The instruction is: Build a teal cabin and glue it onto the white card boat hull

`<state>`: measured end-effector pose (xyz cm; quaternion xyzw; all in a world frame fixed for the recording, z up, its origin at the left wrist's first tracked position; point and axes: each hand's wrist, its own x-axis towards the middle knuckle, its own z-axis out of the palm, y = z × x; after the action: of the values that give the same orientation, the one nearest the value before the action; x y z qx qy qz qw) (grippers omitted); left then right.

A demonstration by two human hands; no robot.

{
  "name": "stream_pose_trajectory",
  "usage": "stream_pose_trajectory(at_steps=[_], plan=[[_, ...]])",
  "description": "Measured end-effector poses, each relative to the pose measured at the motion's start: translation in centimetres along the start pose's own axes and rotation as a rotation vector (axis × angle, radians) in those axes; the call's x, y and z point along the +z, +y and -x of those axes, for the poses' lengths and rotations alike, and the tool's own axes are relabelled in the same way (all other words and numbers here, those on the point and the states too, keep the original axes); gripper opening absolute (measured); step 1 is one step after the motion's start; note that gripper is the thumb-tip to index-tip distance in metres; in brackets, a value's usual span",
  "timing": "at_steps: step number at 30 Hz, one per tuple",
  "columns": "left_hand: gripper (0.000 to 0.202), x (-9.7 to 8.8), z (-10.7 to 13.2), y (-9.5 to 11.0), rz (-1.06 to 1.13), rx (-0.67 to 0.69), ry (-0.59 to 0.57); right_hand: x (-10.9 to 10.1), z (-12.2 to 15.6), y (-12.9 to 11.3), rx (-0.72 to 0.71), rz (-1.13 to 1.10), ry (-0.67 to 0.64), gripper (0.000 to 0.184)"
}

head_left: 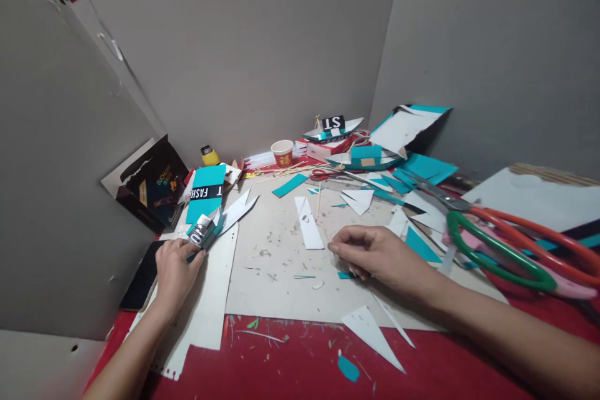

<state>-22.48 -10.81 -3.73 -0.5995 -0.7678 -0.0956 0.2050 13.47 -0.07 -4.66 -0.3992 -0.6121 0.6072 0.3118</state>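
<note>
Teal-and-white card piece (205, 230): one, left hand (175, 272) | scissors (497, 240): two pairs

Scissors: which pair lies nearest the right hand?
The green-handled scissors, just beside the right hand. The red-handled scissors lie far back near the paper cup.

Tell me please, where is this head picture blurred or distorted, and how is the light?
Head view: light is soft and dim, with only faint shadows under the left hand and right hand. The wide lens bends the grey partition walls outward. The scissors at the right edge look stretched and slightly soft. The paper cup at the back is small but readable. No strong glare.
</note>
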Motion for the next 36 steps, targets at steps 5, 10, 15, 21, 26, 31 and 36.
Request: stream_pose_trajectory(at_steps=[5,10,15,21,26,31,36], plan=[[0.020,0.7,0.1,-0.9,0.042,0.034,0.052,0.0,-0.2,0.3,-0.001,0.010,-0.011,0.028],[0.021,0.2,0.2,-1.1,0.080,0.086,0.124,-0.1,-0.5,0.7,-0.043,-0.004,-0.012,0.027],[0.020,-1.0,0.5,-0.3,0.140,0.172,0.169,0.0,-0.5,0.2,-0.047,-0.009,0.009,0.027],[0.013,-1.9,0.3,2.8,0.244,0.338,0.154,-0.8,-0.8,-0.2,-0.135,0.216,0.098,0.023],[0.005,-1.6,-0.4,6.3,0.409,0.527,0.109,-1.9,-1.3,-0.3,-0.142,0.357,0.211,0.017],[0.007,-0.5,-1.2,8.6,0.468,0.591,0.014,-2.5,-1.9,0.2,-0.135,0.505,0.286,0.015],[0.009,0.4,-1.9,9.2,0.471,0.580,-0.033,-2.7,-2.1,0.7,-0.126,0.618,0.298,0.015]])
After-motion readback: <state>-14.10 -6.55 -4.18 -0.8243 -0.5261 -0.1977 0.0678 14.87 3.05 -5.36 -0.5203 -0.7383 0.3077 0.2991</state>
